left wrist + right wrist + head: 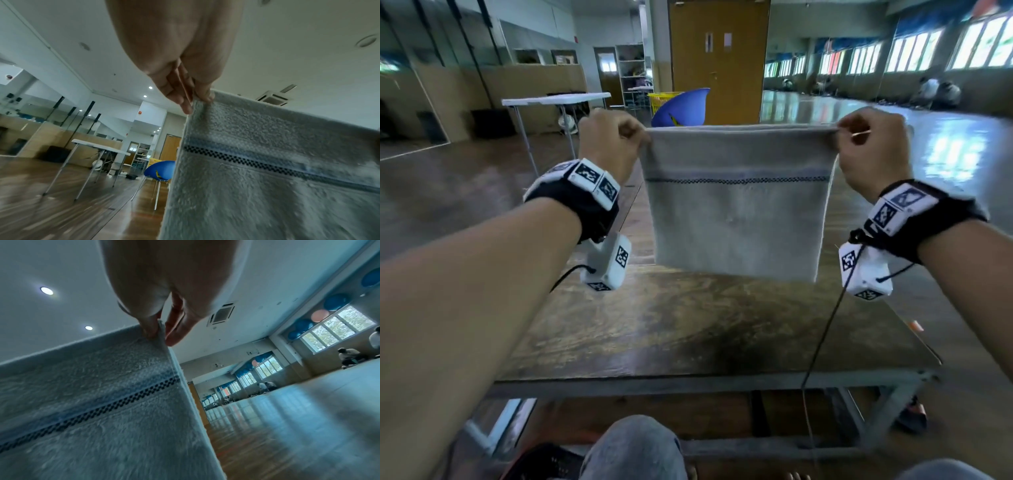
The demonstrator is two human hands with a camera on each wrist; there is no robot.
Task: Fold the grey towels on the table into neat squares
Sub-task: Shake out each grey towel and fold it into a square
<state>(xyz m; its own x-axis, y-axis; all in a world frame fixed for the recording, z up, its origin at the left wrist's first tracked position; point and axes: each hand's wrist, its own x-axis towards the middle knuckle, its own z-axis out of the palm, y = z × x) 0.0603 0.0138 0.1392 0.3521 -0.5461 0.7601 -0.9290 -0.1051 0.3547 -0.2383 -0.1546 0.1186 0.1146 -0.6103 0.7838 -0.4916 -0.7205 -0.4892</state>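
Towel (736,212) held up by its two top corners above the tabletop (688,329).

I had my left hand (610,143) pinching the towel's top left corner and my right hand (873,147) pinching the top right one, fingers (202,94) curled tight on the cloth at each end, so the top edge ran taut and level between them. The towel hung flat, its lower edge clear of the tabletop, with a dark checked stripe (736,179) across its upper part. At the right edge it showed doubled layers. Beyond it stood a blue chair (685,106), a yellow basket (659,99) and a white folding table (554,99).
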